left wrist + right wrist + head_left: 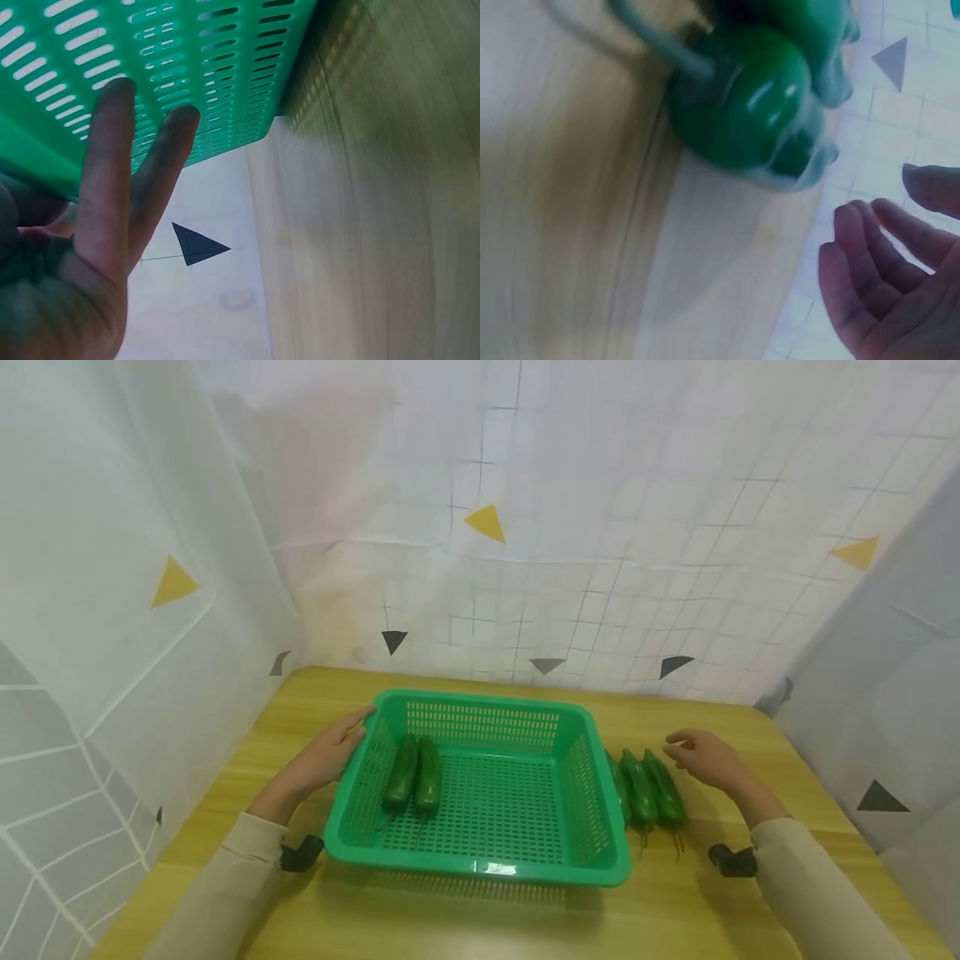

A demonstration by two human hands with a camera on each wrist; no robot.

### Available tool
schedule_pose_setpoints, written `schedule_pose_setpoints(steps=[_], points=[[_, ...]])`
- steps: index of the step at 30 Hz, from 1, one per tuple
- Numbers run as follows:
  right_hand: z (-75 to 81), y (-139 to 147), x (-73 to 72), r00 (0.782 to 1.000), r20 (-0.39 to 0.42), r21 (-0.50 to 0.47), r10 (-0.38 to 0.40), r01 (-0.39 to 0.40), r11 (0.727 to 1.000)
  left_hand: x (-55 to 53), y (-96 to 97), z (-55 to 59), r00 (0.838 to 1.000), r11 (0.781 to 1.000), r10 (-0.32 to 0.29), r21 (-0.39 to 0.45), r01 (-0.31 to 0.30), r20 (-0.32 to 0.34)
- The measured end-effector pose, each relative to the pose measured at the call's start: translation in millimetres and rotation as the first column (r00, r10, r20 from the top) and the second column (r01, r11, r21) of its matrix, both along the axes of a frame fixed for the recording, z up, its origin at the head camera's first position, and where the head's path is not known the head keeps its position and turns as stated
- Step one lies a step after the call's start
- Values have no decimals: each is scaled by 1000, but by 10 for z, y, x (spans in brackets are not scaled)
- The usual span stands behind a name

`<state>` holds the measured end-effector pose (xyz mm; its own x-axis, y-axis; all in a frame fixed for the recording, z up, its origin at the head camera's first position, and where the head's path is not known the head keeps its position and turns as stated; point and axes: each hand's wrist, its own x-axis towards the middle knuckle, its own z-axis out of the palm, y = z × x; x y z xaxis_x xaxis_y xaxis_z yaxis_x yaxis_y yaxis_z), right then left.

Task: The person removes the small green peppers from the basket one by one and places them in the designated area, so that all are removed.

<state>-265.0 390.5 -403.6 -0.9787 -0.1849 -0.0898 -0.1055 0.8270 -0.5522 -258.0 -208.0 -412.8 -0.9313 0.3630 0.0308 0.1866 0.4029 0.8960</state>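
Observation:
A green plastic basket point(480, 864) with slotted walls stands on the table. Two long green peppers point(428, 777) lie side by side in its left part. My left hand point(324, 762) is at the basket's left side; in the left wrist view, two straight fingers point(105, 187) rest against the slotted outer wall. Outside the right wall, three more green peppers point(641, 789) lie in a row, the leftmost partly hidden by the basket. My right hand point(705, 758) hovers just right of them, holding nothing, its fingers loosely bent; the right wrist view shows it apart from the nearest pepper point(742, 97).
The wooden table point(465, 927) is bounded at the back and sides by white sheeting point(555, 610) with grid lines and yellow and dark triangles. A small black device point(733, 860) sits at my right wrist, another point(302, 853) at the left.

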Motion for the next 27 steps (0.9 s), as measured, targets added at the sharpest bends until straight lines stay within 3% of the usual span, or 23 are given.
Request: schedule_pose_setpoints(steps=[9, 27], points=[[113, -278, -29, 993, -110, -16, 41, -43, 999, -11, 5, -34, 1000, 1000, 1, 8, -1, 1], [366, -640, -193, 989, -99, -123, 111, -123, 985, 23, 7, 16, 1000, 999, -7, 32, 6, 25]])
